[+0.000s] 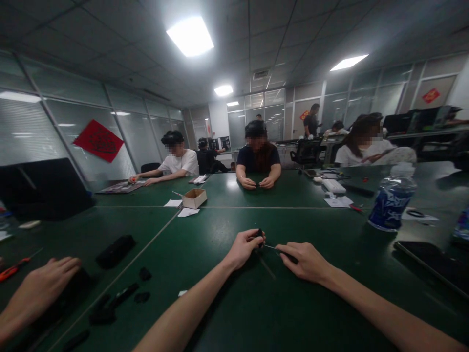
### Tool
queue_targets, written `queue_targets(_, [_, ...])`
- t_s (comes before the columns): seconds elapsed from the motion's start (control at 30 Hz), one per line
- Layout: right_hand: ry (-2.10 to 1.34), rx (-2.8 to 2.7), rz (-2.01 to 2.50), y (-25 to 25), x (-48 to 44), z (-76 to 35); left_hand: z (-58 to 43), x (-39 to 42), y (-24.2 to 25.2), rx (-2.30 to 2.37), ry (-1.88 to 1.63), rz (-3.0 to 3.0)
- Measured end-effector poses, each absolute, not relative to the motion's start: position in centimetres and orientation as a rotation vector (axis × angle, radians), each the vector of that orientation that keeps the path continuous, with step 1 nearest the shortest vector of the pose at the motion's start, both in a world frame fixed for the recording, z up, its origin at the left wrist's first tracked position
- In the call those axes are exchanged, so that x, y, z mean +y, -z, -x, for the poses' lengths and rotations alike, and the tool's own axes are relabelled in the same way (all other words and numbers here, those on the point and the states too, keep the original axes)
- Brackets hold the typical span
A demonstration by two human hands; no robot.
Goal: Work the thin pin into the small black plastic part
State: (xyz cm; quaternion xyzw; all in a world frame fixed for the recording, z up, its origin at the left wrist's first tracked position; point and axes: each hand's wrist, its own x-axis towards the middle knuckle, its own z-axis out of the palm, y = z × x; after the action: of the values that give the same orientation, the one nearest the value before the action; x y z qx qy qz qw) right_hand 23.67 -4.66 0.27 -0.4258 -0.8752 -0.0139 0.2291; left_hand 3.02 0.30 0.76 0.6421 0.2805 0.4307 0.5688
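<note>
My left hand is closed around a small black part, pinched between thumb and fingers; its exact kind is too small to tell. In my right hand is a screwdriver, gripped by its dark handle, with the thin metal shaft pointing left. The shaft's tip meets the black part, or sits very close to it. Both hands are just above the green table. On the left lie several loose black pieces, among them a long one and a small one.
A co-worker's hand rests at far left, near a black case and orange-handled tool. Ahead stands a small open box. To the right are a water bottle and phone. Another person sits opposite.
</note>
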Motion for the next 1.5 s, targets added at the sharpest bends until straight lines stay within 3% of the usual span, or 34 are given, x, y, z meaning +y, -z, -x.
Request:
queue_targets(0.83, [-0.03,-2.299,1.35,-0.7,-4.9,-23.1,-3.3,0.5,-0.5,0.718,-0.988,-1.366])
queue_targets(1.07, [0.015,-2.075,1.572,-0.5,-3.7,-24.0,-3.6,0.3,-0.4,0.683,-0.822,-1.501])
queue_targets(1.23, [0.007,-2.246,1.429,-0.6,-4.0,-23.9,-3.4,1.0,0.2,0.646,-0.995,-1.244])
queue_targets(1.5, [0.096,-2.424,1.329,-0.9,-4.4,-23.4,-3.3,1.5,0.8,0.618,-0.97,-1.21])
